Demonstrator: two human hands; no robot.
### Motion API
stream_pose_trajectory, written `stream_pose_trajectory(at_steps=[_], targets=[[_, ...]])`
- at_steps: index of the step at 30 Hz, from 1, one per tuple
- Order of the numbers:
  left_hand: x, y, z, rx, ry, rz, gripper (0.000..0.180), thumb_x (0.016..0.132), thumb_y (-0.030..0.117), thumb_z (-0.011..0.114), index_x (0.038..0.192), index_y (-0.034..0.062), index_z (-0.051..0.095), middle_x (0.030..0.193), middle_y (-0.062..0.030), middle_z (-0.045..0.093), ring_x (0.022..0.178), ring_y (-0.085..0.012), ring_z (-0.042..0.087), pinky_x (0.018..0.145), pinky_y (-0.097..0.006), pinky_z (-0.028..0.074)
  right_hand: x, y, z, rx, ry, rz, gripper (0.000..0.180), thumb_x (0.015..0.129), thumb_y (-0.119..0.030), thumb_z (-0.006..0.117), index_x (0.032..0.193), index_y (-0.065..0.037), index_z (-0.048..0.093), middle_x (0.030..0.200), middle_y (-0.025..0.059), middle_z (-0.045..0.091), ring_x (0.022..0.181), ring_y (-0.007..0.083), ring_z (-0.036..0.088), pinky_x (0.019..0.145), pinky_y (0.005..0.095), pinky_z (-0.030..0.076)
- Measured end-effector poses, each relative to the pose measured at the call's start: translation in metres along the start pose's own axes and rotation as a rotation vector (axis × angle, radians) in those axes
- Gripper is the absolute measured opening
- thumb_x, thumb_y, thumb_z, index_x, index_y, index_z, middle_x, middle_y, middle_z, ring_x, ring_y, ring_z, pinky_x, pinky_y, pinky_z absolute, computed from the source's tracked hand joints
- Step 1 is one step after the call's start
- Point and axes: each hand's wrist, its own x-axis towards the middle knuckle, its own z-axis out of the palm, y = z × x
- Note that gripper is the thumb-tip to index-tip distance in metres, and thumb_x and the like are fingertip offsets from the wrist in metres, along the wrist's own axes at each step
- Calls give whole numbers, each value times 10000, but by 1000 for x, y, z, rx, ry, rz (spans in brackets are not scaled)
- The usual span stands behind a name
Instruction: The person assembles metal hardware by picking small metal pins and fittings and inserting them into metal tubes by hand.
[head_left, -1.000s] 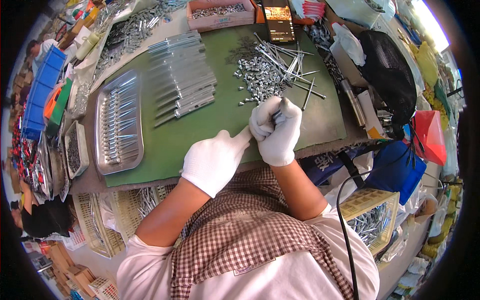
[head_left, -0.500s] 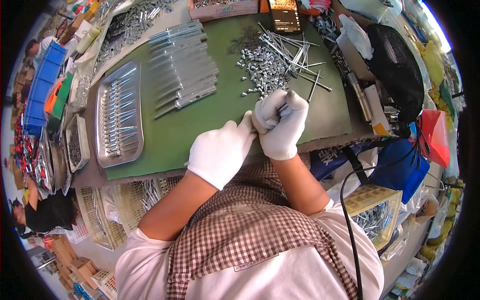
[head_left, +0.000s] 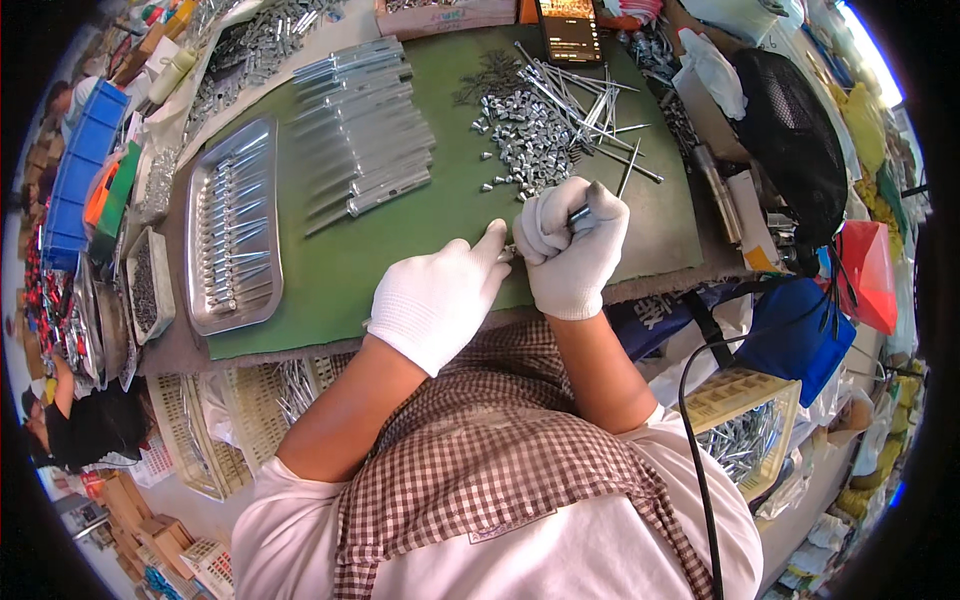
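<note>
the thin metal rod (head_left: 578, 214) is dark and slim, mostly hidden in the white-gloved right hand (head_left: 572, 250), whose grip is closed around it. the left hand (head_left: 440, 300), also gloved, pinches at its lower tip, though what sits between those fingers is too small to tell. both hands meet over the green mat (head_left: 400, 240), near the bench's front edge, with bare mat to their left. the rod's long axis slants up-right toward the pile of small metal sleeves (head_left: 525, 135).
</note>
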Motion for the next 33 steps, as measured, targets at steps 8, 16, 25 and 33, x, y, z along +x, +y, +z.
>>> stream_pose_trajectory(at_steps=[8,16,25,33], targets=[[5,-3,0,-5,-96,23,276,1010,342,556,1204,165,642,794,-94,676,630,-333,691,578,-432,583,-7,7,18,-707,22,-179,385,1001,-52,361,621,-59,423,580,2,393,505,95,306,500,271,236],[12,12,7,218,80,108,224,959,260,630,1114,97,638,780,-68,663,591,-250,695,519,-358,566,-3,4,2,-123,199,-87,505,1023,-383,391,627,-76,457,541,-11,351,476,107,283,468,301,194],[-200,-83,-19,90,201,-590,254,869,218,710,1093,99,704,967,-126,701,819,-343,703,716,-427,576,-16,-23,-6,-223,222,-7,142,947,-67,460,876,-18,572,663,-12,423,507,64,307,469,248,245],[-178,-85,-33,102,412,-417,218,880,131,737,1095,93,744,1079,-107,703,1030,-304,660,920,-404,514,-16,-12,3,-509,152,-80,284,953,-137,481,1136,1,649,848,34,588,615,71,495,519,209,364]])
